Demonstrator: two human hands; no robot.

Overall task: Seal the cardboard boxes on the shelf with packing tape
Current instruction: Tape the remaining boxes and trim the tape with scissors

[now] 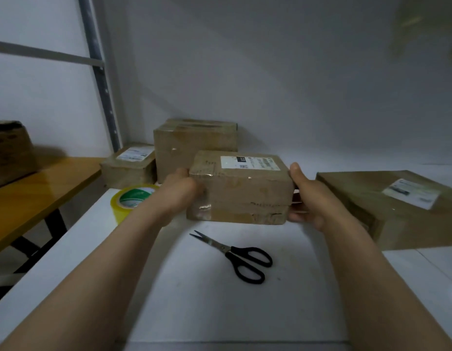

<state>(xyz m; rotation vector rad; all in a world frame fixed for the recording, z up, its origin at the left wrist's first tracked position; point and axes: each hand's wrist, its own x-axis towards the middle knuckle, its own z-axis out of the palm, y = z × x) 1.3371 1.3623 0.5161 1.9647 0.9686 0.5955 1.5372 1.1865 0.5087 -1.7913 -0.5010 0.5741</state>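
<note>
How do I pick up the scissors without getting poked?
Take the scissors by the black handle loops, coming from the near right. They lie flat on the shelf with the slightly parted blades pointing away to the far left, so the loops face you. Right now the left hand and right hand grip the middle box.

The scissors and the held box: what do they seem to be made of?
The scissors: bright blades look like metal, glossy black handles probably plastic. The held box: dull brown cardboard, dented, with shiny clear tape over parts.
</note>
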